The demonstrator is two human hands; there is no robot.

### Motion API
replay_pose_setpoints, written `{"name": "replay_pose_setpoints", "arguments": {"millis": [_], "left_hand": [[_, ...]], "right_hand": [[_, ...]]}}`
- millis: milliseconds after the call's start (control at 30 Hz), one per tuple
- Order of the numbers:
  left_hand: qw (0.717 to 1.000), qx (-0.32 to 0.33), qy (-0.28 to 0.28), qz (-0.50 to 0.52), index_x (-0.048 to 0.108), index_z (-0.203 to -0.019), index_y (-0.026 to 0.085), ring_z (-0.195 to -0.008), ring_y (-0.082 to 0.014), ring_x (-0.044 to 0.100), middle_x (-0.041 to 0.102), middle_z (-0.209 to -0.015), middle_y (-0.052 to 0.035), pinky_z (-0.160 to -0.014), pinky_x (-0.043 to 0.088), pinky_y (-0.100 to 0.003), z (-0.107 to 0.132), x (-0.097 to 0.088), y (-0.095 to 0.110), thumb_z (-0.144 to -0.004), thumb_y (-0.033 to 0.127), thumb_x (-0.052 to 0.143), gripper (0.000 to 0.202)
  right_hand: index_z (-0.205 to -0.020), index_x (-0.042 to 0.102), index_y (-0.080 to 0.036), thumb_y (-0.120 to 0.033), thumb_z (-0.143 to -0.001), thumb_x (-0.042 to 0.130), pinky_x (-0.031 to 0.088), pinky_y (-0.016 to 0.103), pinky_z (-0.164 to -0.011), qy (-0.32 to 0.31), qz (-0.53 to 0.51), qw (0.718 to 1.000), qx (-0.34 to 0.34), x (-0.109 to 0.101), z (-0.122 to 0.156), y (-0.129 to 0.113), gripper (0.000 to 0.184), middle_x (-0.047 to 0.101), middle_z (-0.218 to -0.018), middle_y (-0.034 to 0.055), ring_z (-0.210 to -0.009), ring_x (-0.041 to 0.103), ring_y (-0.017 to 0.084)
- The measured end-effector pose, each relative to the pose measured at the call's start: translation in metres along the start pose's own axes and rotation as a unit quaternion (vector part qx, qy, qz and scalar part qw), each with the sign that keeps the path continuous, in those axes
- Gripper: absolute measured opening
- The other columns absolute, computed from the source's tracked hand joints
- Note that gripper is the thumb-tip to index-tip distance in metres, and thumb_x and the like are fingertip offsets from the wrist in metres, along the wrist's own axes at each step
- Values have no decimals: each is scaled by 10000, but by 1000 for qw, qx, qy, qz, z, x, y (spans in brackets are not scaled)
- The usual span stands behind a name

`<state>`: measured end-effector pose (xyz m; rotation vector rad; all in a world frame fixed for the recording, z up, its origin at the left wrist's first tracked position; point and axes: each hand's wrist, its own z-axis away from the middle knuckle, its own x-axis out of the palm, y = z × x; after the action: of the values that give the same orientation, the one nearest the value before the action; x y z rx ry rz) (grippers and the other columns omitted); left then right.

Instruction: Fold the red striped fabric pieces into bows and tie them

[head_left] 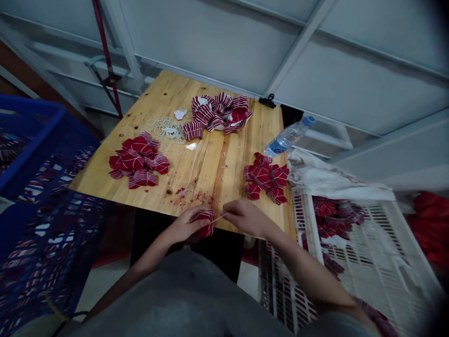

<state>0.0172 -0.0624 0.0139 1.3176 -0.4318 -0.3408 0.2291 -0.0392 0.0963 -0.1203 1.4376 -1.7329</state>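
Note:
My left hand point(183, 224) grips a bundle of red-and-white striped fabric point(205, 223) at the near edge of the wooden table point(196, 173). My right hand point(245, 217) pinches a thin pale elastic band point(219, 217) stretched towards that bundle. Three piles of similar striped fabric pieces lie on the tabletop: a left pile point(138, 159), a far pile point(219, 113) and a right pile point(266, 178). A loose heap of rubber bands point(166, 128) sits near the far pile. Red scraps point(189, 197) are scattered just beyond my hands.
A blue plastic crate point(42, 196) of striped fabric stands at the left, and a white slatted crate point(351, 243) holding red fabric stands at the right. A plastic water bottle point(289, 135) and a white sack point(329, 178) lie by the table's right edge. A pale wall stands behind.

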Motion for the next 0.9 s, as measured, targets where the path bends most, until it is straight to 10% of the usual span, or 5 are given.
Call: {"name": "replay_pose_setpoints", "arguments": {"millis": [133,267,400,600,900], "left_hand": [[996,-3,-85,-7,690,-991,175,-915,-217,651,712,-950,-70,-867,490,-338,11,1,5,-758,411,724,334],[996,0,27,83,638,-1020,168,-799,-201,650,692,-860,-61,-745,507,-311,15,16,8,-788,543,658,442],[989,61,130,40,623,-1005,188,-894,-203,632,674,-953,-59,-795,494,-303,15,26,15,-817,489,652,356],[987,142,76,-19,606,-945,178,-782,-157,595,635,-854,-28,-738,471,-280,13,31,25,-862,396,627,235],[992,95,79,-36,512,-1027,204,-866,-188,653,658,-961,-39,-756,509,-293,7,22,22,-763,356,736,378]], "right_hand": [[-477,435,-194,-493,-778,609,215,236,-426,-337,-231,913,14,-10,3,-1,458,342,-423,-66,-405,279,65],[-834,671,-185,-628,-871,381,228,242,-352,-41,-443,894,-57,18,2,1,530,675,-651,32,-341,208,59],[-1307,581,-292,-466,-943,432,359,260,-400,185,-274,926,-183,34,0,7,431,661,-1266,113,-465,468,99],[-1207,665,-367,-231,-886,646,590,384,-722,443,-82,843,-292,48,-7,16,349,765,-1024,32,-833,735,220],[-1311,584,-341,-489,-672,817,190,610,-1175,166,-47,961,-217,12,2,9,696,629,-1314,84,-1320,497,318]]}}
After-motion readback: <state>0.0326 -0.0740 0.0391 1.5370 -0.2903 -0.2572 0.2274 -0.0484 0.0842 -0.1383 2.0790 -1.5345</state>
